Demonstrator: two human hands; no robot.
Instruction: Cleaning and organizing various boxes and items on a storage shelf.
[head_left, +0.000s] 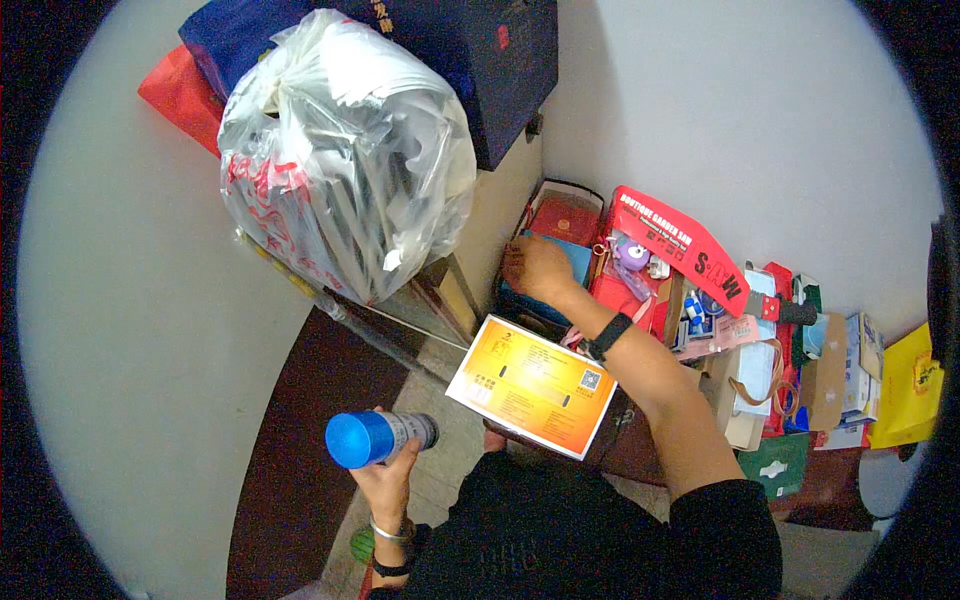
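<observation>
My left hand (386, 480) is closed around a cylindrical container (375, 439) with a bright blue cap, held at the lower left. Up and to the right, my right hand (536, 270) reaches over an open dark box (574, 262) with blue and red items inside. Its fingertips are shaded, so I cannot tell whether they hold anything. A yellow-orange printed box (536, 382) with a white edge lies below my right hand, beside the wrist with the black watch. A red garden saw sleeve (675, 244) lies right of the hand, near a purple toy (630, 255).
A clear plastic bag (349, 165) stuffed with items stands at the upper left, before a dark blue box (514, 75). To the right are a pair of brown handles (757, 390), a green package (772, 465) and a yellow bag (904, 397). A pale wall rises behind.
</observation>
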